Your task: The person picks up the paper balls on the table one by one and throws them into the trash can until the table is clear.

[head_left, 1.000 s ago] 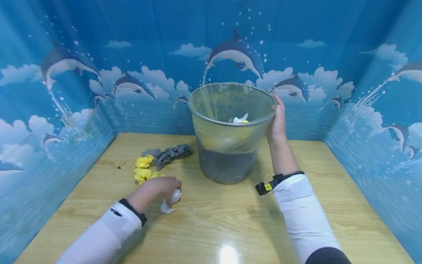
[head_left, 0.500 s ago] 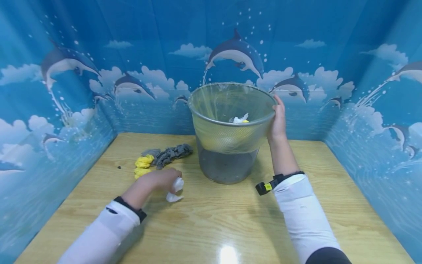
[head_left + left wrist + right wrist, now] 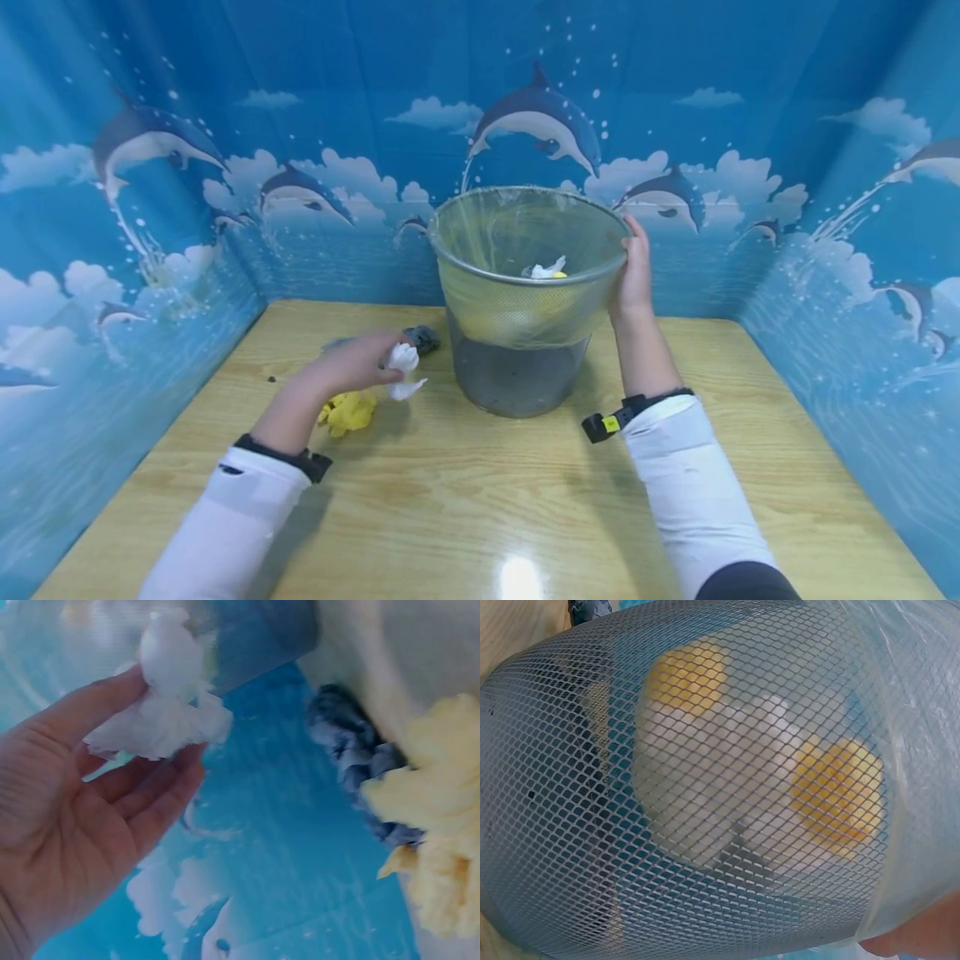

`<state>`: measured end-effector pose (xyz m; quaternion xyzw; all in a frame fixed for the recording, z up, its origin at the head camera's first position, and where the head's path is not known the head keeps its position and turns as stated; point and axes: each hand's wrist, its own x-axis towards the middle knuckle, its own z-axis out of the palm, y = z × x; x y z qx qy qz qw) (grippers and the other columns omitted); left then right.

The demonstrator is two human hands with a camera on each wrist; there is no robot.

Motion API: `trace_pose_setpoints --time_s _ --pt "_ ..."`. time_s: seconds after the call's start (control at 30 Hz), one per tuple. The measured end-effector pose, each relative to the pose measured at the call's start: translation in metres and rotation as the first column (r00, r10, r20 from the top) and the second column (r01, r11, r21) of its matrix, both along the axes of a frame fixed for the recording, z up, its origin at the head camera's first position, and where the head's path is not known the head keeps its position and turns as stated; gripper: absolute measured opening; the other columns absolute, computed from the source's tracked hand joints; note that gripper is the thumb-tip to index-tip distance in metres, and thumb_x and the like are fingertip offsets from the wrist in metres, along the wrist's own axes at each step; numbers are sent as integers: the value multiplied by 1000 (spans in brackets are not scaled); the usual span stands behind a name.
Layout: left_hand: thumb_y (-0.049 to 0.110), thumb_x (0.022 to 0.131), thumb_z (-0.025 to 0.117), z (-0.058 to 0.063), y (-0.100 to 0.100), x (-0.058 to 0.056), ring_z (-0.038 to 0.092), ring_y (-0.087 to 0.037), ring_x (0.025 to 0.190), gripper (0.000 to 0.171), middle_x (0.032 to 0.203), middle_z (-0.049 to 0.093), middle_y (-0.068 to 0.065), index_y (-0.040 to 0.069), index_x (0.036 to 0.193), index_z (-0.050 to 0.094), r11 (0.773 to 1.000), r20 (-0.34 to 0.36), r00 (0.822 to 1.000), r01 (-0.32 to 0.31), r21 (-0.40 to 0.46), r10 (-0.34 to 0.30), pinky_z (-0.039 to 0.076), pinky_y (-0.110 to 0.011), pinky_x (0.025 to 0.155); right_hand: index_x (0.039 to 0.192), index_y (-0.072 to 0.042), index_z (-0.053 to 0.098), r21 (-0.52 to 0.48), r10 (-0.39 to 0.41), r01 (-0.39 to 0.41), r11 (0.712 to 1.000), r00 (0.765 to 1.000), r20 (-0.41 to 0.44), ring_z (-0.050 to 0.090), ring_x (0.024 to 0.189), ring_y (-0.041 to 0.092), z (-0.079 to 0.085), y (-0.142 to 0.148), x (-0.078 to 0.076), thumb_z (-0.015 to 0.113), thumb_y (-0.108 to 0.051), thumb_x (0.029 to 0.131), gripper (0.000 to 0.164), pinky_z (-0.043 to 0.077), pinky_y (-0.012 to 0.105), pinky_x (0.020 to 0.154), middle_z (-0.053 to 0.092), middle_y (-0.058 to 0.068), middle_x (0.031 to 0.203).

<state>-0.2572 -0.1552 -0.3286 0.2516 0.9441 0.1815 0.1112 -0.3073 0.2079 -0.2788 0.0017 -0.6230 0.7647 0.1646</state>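
Note:
My left hand (image 3: 360, 362) pinches a crumpled white tissue (image 3: 403, 358) between thumb and fingertips, raised over the table left of the bin. The left wrist view shows the same tissue (image 3: 165, 712) bunched at the fingertips, with the palm turned to the camera. My right hand (image 3: 633, 275) grips the right rim of a grey mesh waste bin (image 3: 517, 379) lined with a clear plastic bag (image 3: 517, 312). White and yellow crumpled pieces lie inside; the right wrist view shows yellow crumples (image 3: 840, 795) and white crumples (image 3: 712, 765) through the mesh.
Crumpled yellow pieces (image 3: 348, 414) lie on the wooden table (image 3: 480, 500) below my left hand. A crumpled dark grey piece (image 3: 423, 339) lies beside the bin, partly hidden behind that hand. Blue dolphin-print curtains (image 3: 337, 100) enclose the table's back and sides.
My left hand has lifted the white tissue off the table and carried it away from me, now covering part of the grey and yellow pieces. The right hand and bin have stayed in place.

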Motion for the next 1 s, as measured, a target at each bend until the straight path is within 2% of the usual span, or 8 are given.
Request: trace_pose_setpoints --time_s 0.13,0.3,0.5,0.63,0.7,0.83,0.9,1.0 --pt "14 91 65 14 -1 2 57 -35 113 49 123 58 -19 -1 134 49 995 -33 999 -9 101 12 47 -49 92 154 -22 22 0 1 -1 1000 1000 -2 27 141 21 1 -1 0 27 -25 96 59 23 37 116 15 -2 160" --pt "13 91 66 32 -3 4 53 -35 117 51 129 54 -20 -1 137 48 982 -79 996 -12 190 28 46 -51 93 154 -23 22 -1 3 -3 1000 1000 8 26 141 20 1 -1 1 27 -26 96 58 22 37 116 16 -3 159" --pt "15 90 67 52 -3 5 55 -34 117 51 130 54 -19 3 137 50 961 -149 984 -57 269 100 47 -50 94 154 -23 23 -11 6 -6 1000 1000 6 26 141 21 2 -1 1 27 -25 96 58 23 36 115 15 -2 160" --pt "16 91 66 60 -2 2 53 -36 120 56 136 50 -20 5 142 45 940 -158 972 -113 322 172 46 -49 99 154 -24 22 -5 8 -8 1000 1000 9 27 141 20 2 -1 1 27 -25 96 58 23 36 115 15 -2 160" --pt "18 92 65 64 -1 1 52 -35 123 58 140 48 -19 7 145 43 917 -153 962 -157 367 226 45 -48 101 154 -23 22 -3 10 -10 1000 1000 9 27 141 20 2 -1 1 27 -25 96 58 23 37 116 15 -3 160" --pt "21 92 65 74 6 -2 51 -33 124 58 141 47 -16 9 144 43 854 -151 934 -219 472 324 46 -45 101 154 -24 23 1 5 -5 1000 1000 13 27 141 20 1 -1 1 27 -26 96 58 22 37 115 15 -3 160" --pt "22 92 65 80 11 -4 50 -31 124 57 140 47 -15 10 144 44 821 -158 920 -229 523 358 46 -43 101 154 -24 23 1 2 -2 1000 1000 14 27 141 20 1 0 1 27 -26 96 58 23 36 115 15 -3 160" --pt "24 92 65 88 17 -6 50 -30 124 57 140 47 -14 11 143 45 789 -171 907 -227 571 384 45 -42 102 154 -23 23 -6 3 -3 1000 1000 14 27 141 20 2 0 2 27 -25 96 58 24 36 115 15 -3 160"
